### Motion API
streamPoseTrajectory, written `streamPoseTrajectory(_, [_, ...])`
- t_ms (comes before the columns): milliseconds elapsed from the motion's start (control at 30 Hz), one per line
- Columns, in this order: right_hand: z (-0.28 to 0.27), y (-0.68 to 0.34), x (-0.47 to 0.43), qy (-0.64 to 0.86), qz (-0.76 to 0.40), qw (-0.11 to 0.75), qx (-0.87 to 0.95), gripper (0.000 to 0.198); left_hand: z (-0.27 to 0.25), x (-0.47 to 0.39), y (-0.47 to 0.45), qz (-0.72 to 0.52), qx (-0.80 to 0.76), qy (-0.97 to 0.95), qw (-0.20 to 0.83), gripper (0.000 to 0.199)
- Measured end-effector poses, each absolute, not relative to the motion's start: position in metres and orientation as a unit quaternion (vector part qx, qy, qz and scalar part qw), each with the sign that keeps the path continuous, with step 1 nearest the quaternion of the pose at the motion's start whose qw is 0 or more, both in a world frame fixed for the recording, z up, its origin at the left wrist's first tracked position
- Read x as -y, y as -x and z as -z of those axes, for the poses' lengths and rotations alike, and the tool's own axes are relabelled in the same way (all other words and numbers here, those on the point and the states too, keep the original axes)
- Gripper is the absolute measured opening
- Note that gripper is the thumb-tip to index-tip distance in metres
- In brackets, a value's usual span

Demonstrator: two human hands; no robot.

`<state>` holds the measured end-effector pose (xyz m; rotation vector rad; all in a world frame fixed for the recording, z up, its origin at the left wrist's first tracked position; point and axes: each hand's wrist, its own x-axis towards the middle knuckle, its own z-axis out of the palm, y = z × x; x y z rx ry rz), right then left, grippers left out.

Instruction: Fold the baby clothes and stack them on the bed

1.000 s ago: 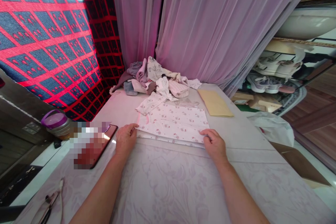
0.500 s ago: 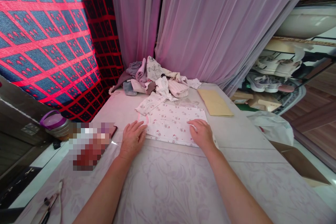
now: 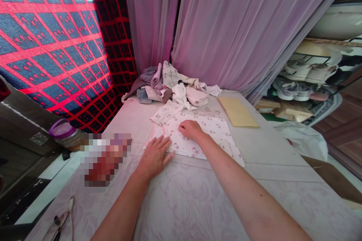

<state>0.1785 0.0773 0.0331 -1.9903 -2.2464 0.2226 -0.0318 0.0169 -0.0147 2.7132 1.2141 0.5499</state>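
Note:
A small white garment (image 3: 210,126) with a reddish cartoon print and pink neck trim lies spread on the cloth-covered table, its neck side to the left. One printed sleeve (image 3: 166,113) stretches toward the back. My left hand (image 3: 155,156) rests flat at the garment's near left corner, fingers apart, with the fingertips on the fabric by the pink trim. Over the garment's middle is my right hand (image 3: 190,130), its fingers curled closed. Whether any fabric is pinched in it is hidden.
Behind the garment is a heap of clothes (image 3: 169,84). A yellowish folded sheet (image 3: 237,112) lies at the back right. To the left is a pixelated object (image 3: 106,163), with a cable (image 3: 71,216) nearer me. Purple curtains (image 3: 234,26) hang behind the table; a shoe rack stands right.
My right hand has left the garment's right side, moved left over its middle and curled closed. My left hand has flattened out at the near left corner. The view has shifted slightly.

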Motion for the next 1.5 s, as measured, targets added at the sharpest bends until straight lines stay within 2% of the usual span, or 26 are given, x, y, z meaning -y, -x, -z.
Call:
streamPoseTrajectory(167, [-0.024, -0.177, -0.083, 0.682, -0.071, 0.07, 0.724, 0.027, 0.013, -0.016, 0.03, -0.183, -0.416, -0.887, 0.086, 0.048])
streamPoseTrajectory(333, [-0.018, -0.178, -0.086, 0.711, -0.062, 0.098, 0.693, 0.017, 0.011, -0.016, 0.029, -0.211, -0.421, -0.878, 0.09, 0.042])
streamPoseTrajectory(433, [-0.02, -0.18, -0.08, 0.73, -0.046, 0.119, 0.671, 0.021, 0.011, -0.017, 0.029, -0.221, -0.425, -0.873, 0.089, 0.038])
streamPoseTrajectory(533, [-0.019, -0.182, -0.064, 0.709, -0.027, 0.19, 0.679, 0.027, 0.011, -0.018, 0.03, -0.228, -0.433, -0.867, 0.092, 0.034])
streamPoseTrajectory(633, [-0.008, -0.183, -0.046, 0.622, -0.033, 0.257, 0.739, 0.028, 0.011, -0.019, 0.03, -0.242, -0.434, -0.862, 0.096, 0.03])
streamPoseTrajectory(833, [0.017, -0.185, -0.035, 0.558, -0.052, 0.257, 0.787, 0.03, 0.013, -0.022, 0.031, -0.274, -0.422, -0.858, 0.104, 0.029])
streamPoseTrajectory(1000, [0.005, -0.19, -0.05, 0.666, -0.047, 0.207, 0.715, 0.03, 0.015, -0.024, 0.032, -0.295, -0.413, -0.855, 0.105, 0.027])
streamPoseTrajectory(1133, [-0.007, -0.195, -0.061, 0.714, -0.068, 0.156, 0.679, 0.017, 0.016, -0.024, 0.032, -0.293, -0.423, -0.852, 0.099, 0.028])
streamPoseTrajectory(1267, [-0.006, -0.198, -0.065, 0.714, -0.086, 0.172, 0.673, 0.017, 0.016, -0.024, 0.032, -0.29, -0.421, -0.854, 0.094, 0.028])
streamPoseTrajectory(1500, [-0.001, -0.194, -0.053, 0.713, -0.027, 0.22, 0.665, 0.022, 0.015, -0.024, 0.033, -0.295, -0.416, -0.856, 0.083, 0.028])
